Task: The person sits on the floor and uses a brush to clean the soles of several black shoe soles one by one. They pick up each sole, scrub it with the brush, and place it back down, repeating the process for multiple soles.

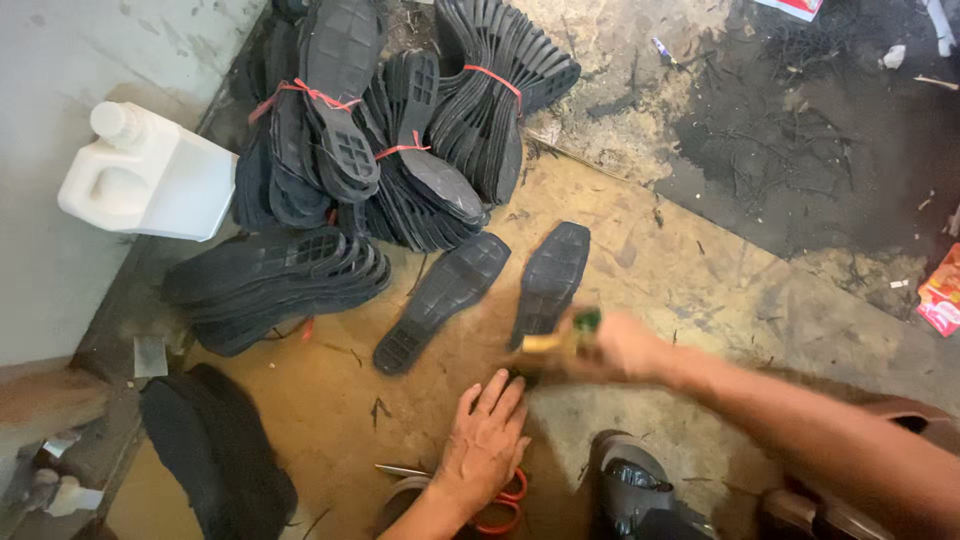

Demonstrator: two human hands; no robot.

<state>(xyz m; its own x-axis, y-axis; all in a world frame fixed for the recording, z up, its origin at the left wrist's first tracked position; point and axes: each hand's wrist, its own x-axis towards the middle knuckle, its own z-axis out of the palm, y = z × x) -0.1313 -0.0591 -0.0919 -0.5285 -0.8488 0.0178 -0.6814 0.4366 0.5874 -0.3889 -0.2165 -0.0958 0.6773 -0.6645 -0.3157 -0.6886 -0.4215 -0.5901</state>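
Observation:
My left hand (487, 437) lies flat on the floor with its fingers spread, touching a dark thing by its fingertips. My right hand (612, 345) is blurred and grips a small tool with a yellow and green handle (565, 333) just above the heel end of a black rubber shoe sole (550, 280). A second loose black sole (443, 299) lies to its left on the yellowish floor (330, 400).
Bundles of black soles (400, 110) tied with red bands are heaped at the back, and a loose stack (275, 285) lies left. A white plastic jug (150, 175) stands on a grey ledge. Black cloth (215, 450) is at lower left, red rubber bands (505, 500) by my wrist.

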